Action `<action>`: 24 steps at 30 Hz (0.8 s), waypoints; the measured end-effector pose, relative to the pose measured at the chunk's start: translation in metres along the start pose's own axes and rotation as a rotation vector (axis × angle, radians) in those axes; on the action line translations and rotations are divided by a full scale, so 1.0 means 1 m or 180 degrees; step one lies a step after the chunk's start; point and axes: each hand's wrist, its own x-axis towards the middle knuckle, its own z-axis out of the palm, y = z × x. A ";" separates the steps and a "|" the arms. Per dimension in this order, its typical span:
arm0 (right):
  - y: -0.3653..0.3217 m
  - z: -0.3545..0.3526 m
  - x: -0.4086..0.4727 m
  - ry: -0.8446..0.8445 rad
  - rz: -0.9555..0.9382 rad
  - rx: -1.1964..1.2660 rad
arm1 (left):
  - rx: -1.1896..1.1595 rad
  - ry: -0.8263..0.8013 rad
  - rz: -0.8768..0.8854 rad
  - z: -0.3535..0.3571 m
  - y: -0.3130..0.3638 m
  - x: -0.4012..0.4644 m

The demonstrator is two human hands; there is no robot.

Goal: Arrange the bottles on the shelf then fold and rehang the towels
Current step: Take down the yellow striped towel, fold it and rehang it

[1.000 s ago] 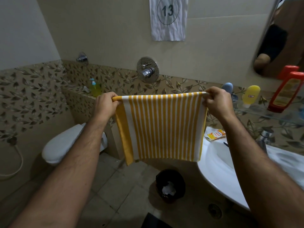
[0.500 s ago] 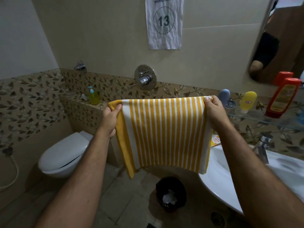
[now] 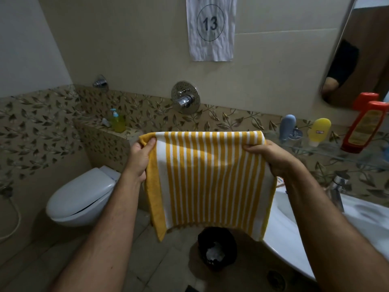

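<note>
We hold the yellow-and-white striped cotton towel [image 3: 210,182] spread flat between our two hands, its stripes running top to bottom. Our left hand [image 3: 140,159] pinches the towel's upper left corner: the thumb [image 3: 149,144] presses on the front of the cloth, while the other fingers are closed behind it, out of sight. Our right hand [image 3: 271,157] clamps the right edge a little below the top corner, thumb on the near side, the remaining fingers wrapped around the hem. The top edge looks rolled or folded over away from us, though we cannot tell how far the fold goes. Below our fingers the towel hangs free, its lower edge just above the black round waste bin [image 3: 216,248]. To the right of our right fingers, a glass wall shelf [image 3: 336,150] carries a grey-blue rounded bottle [image 3: 287,127], a yellow squeeze bottle [image 3: 320,131] and a red shampoo bottle [image 3: 365,127] that leans to the right.
</note>
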 end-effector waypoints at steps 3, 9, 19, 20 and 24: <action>-0.003 0.019 0.002 0.0289 0.0052 0.0651 | -0.0110 -0.0156 -0.0181 0.001 -0.001 0.000; -0.026 0.046 0.010 0.0515 -0.0076 0.1391 | 0.0008 -0.0245 -0.0542 0.000 -0.009 -0.001; -0.034 0.073 0.017 0.0736 -0.0431 0.1890 | -0.1159 -0.0725 -0.1675 0.010 -0.103 -0.068; -0.032 0.071 0.017 0.0757 -0.0412 0.1918 | -0.1169 -0.0886 -0.1765 0.013 -0.116 -0.080; -0.019 0.058 0.013 0.0838 -0.0299 0.1950 | -0.1117 -0.1289 -0.1948 0.031 -0.137 -0.105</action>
